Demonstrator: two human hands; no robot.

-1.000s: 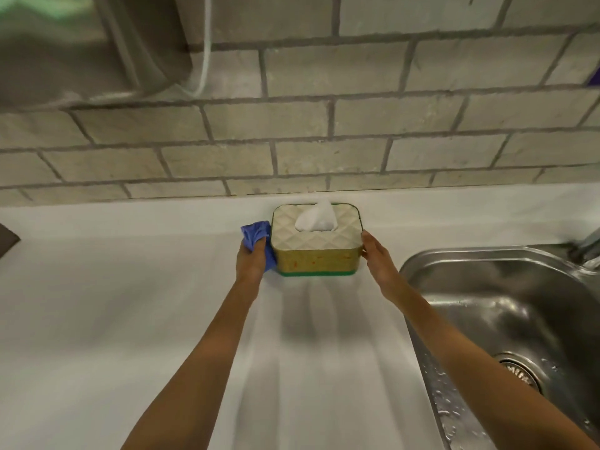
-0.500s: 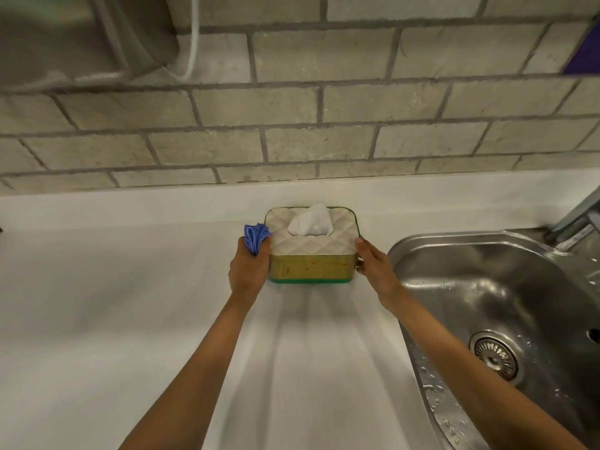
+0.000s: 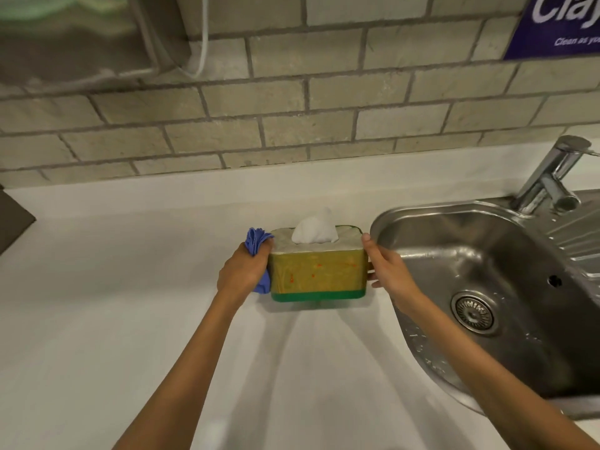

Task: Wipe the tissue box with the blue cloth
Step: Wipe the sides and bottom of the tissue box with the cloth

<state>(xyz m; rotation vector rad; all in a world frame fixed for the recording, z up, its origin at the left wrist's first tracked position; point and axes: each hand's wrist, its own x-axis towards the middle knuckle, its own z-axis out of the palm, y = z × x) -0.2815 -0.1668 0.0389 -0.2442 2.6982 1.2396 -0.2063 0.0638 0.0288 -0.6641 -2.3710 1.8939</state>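
Observation:
The tissue box has a yellow side with orange flecks, a green base band and a pale quilted top with a white tissue sticking out. It sits on the white counter, held between both hands. My left hand presses the bunched blue cloth against the box's left end; cloth shows above and below the fingers. My right hand grips the box's right end with thumb on the top edge.
A steel sink with a drain lies right of the box, its rim close to my right hand. A chrome tap stands at the back right. A brick wall runs behind the counter, with a purple sign upper right.
The box has been drawn toward me and slightly right, nearer the sink rim, and its front side now shows more. Both hands stayed on its ends.

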